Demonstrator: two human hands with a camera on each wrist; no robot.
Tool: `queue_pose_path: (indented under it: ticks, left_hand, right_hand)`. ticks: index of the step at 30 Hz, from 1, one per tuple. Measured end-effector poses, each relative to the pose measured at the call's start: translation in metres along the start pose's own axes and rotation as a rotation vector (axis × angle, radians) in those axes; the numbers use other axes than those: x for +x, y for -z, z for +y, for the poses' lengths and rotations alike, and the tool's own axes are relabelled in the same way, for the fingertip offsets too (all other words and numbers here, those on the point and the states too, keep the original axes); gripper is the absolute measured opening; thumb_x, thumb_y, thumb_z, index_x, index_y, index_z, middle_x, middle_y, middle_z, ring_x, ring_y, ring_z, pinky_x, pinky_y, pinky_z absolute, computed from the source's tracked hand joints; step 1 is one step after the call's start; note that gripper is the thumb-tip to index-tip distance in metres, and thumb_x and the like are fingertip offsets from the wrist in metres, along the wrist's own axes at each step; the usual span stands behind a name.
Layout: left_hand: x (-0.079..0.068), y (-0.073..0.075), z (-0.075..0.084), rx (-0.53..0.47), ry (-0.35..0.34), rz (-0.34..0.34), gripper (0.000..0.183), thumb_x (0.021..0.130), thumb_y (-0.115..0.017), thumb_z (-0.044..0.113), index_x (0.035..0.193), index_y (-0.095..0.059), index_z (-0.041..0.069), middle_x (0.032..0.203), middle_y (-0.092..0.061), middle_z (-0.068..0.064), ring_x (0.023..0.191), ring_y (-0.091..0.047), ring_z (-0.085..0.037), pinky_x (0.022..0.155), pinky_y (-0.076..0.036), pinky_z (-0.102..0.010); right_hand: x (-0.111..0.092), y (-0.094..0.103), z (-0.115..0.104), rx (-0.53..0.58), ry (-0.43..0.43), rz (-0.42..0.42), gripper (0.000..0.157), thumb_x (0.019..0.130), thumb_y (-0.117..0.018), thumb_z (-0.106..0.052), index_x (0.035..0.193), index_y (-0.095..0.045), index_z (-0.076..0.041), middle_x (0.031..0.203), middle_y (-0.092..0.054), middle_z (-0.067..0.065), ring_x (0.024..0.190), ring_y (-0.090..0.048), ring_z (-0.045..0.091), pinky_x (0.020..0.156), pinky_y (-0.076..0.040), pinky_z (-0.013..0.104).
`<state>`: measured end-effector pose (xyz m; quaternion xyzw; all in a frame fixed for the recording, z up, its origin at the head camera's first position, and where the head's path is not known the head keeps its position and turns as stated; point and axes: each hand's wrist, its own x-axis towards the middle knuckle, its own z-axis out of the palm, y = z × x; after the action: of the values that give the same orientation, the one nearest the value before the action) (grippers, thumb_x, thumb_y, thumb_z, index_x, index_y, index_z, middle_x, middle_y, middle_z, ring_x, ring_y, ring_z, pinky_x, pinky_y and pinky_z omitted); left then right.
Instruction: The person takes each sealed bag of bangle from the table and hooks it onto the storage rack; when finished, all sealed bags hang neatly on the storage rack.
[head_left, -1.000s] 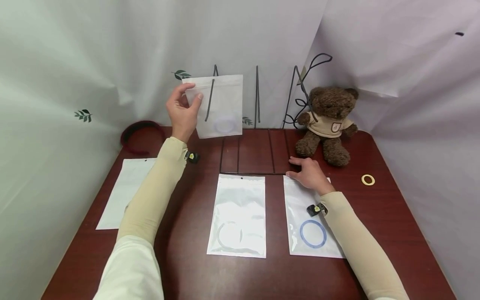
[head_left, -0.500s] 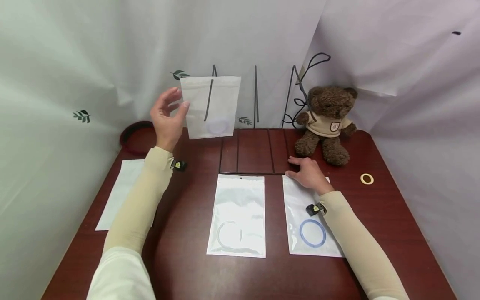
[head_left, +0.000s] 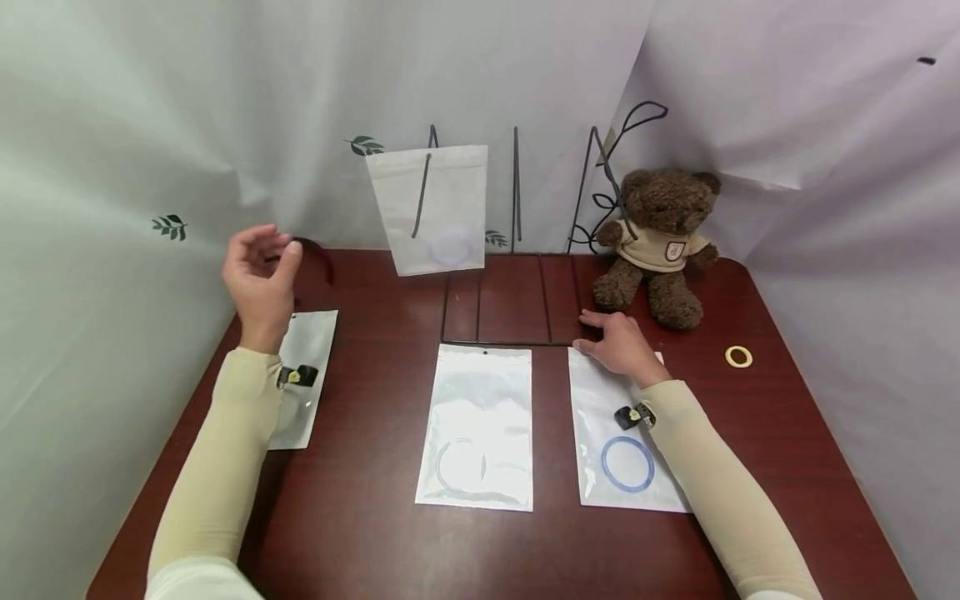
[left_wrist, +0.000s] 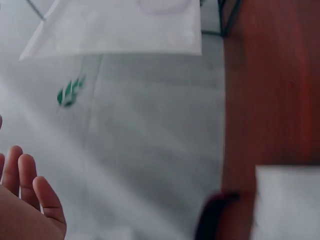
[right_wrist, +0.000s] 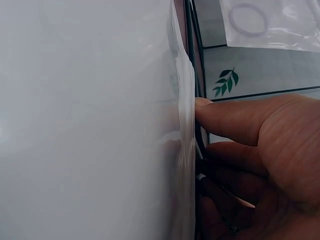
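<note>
A white zip pouch (head_left: pixel 459 196) with a faint ring inside hangs from the left prong of the black wire rack (head_left: pixel 516 343). My left hand (head_left: pixel 258 279) is in the air left of it, fingers loosely bent and holding nothing. Below that hand lies another pouch (head_left: pixel 303 400) on the table, partly hidden by the arm. My right hand (head_left: pixel 621 346) holds the rack's front right corner, thumb at the front bar and fingers at the side. Under this hand and wrist lies a pouch with a blue ring (head_left: pixel 588 467). A middle pouch (head_left: pixel 487 400) shows a clear ring.
A brown teddy bear (head_left: pixel 671 250) sits at the back right, beside the rack. Before it lies a small yellow ring (head_left: pixel 738 357). A dark red headband (head_left: pixel 324 262) lies at the back left, half hidden behind my left hand. White curtains (head_left: pixel 300 108) surround the table.
My left hand has let go of the hanging pouch's upper left edge and moved left and down toward the left pouch. The right hand has stayed at the rack's corner.
</note>
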<state>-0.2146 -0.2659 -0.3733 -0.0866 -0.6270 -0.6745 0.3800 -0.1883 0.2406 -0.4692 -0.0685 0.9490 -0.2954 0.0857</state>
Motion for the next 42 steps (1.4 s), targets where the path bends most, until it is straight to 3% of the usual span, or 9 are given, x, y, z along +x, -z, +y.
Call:
queue_pose_path:
  ticks: [10,15,17,19,23,27,30,37,42]
  left_hand:
    - [-0.012,0.099,-0.025,0.221,0.173,0.139,0.032,0.090,-0.081,0.004,0.121,-0.071,0.000,0.104,-0.072,0.002,0.097,-0.063,-0.011,0.083,-0.046,-0.023]
    - [-0.016,0.133,-0.036,0.247,0.412,0.147,0.038,0.086,-0.084,-0.001,0.121,-0.070,0.004,0.107,-0.069,0.002,0.095,-0.061,-0.009,0.079,-0.050,-0.014]
    - [-0.017,0.144,-0.039,0.367,0.546,0.076,0.043,0.089,-0.084,0.006,0.129,-0.068,0.010,0.112,-0.067,0.006,0.095,-0.059,-0.004,0.075,-0.050,-0.010]
    - [-0.018,0.153,-0.044,0.523,0.645,-0.053,0.054,0.093,-0.082,0.017,0.142,-0.061,0.013,0.124,-0.064,0.003,0.099,-0.057,0.000,0.074,-0.049,-0.006]
    - [-0.015,0.169,-0.053,0.752,0.713,-0.365,0.088,0.097,-0.077,0.039,0.166,-0.031,0.011,0.158,-0.046,-0.017,0.118,-0.054,-0.012,0.080,-0.047,-0.009]
    - [-0.009,0.178,-0.061,0.803,0.740,-0.596,0.116,0.093,-0.080,0.047,0.171,-0.004,0.007,0.171,-0.022,-0.031,0.145,-0.038,-0.042,0.106,-0.049,-0.042]
    - [-0.003,0.178,-0.066,0.879,0.719,-0.728,0.130,0.087,-0.087,0.047,0.170,0.004,0.006,0.167,-0.022,-0.038,0.148,-0.031,-0.054,0.115,-0.036,-0.068]
    - [0.004,0.170,-0.068,1.042,0.672,-0.898,0.126,0.084,-0.087,0.052,0.167,-0.010,-0.003,0.144,-0.042,-0.037,0.129,-0.044,-0.051,0.108,-0.041,-0.070]
    - [0.005,0.167,-0.066,1.021,0.710,-0.884,0.120,0.083,-0.090,0.049,0.165,-0.019,-0.004,0.144,-0.041,-0.039,0.126,-0.046,-0.053,0.103,-0.045,-0.069]
  right_hand:
    - [0.000,0.002,-0.003,0.006,-0.033,-0.027,0.059,0.099,-0.075,-0.027,0.152,-0.058,-0.009,0.165,-0.047,0.008,0.155,-0.027,0.053,0.124,-0.027,0.064]
    - [0.000,0.003,-0.003,0.008,-0.044,-0.029,0.059,0.100,-0.074,-0.028,0.153,-0.057,-0.009,0.167,-0.046,0.008,0.156,-0.025,0.053,0.125,-0.026,0.065]
    - [0.000,0.004,-0.004,0.007,-0.044,-0.028,0.059,0.100,-0.074,-0.027,0.154,-0.057,-0.009,0.167,-0.045,0.008,0.156,-0.025,0.052,0.124,-0.028,0.065]
    - [0.000,0.005,-0.004,0.006,-0.042,-0.030,0.060,0.100,-0.074,-0.027,0.154,-0.056,-0.009,0.167,-0.045,0.008,0.156,-0.026,0.052,0.124,-0.028,0.065]
    - [0.000,0.003,-0.003,0.001,-0.035,-0.032,0.059,0.100,-0.074,-0.027,0.153,-0.056,-0.008,0.166,-0.046,0.010,0.155,-0.027,0.052,0.124,-0.028,0.065]
    - [0.000,0.002,-0.003,-0.004,-0.026,-0.027,0.059,0.099,-0.074,-0.028,0.152,-0.058,-0.008,0.166,-0.047,0.010,0.155,-0.029,0.052,0.124,-0.028,0.065]
    - [0.000,0.001,-0.001,-0.001,-0.021,-0.020,0.059,0.099,-0.075,-0.027,0.152,-0.058,-0.008,0.165,-0.047,0.010,0.155,-0.030,0.051,0.124,-0.029,0.064]
    - [0.000,0.000,0.000,0.005,-0.017,-0.019,0.059,0.099,-0.075,-0.027,0.152,-0.058,-0.008,0.166,-0.047,0.009,0.156,-0.030,0.048,0.123,-0.032,0.063]
    - [0.000,0.001,-0.001,0.007,-0.026,-0.028,0.059,0.100,-0.074,-0.027,0.153,-0.057,-0.008,0.167,-0.045,0.009,0.156,-0.027,0.050,0.124,-0.027,0.065]
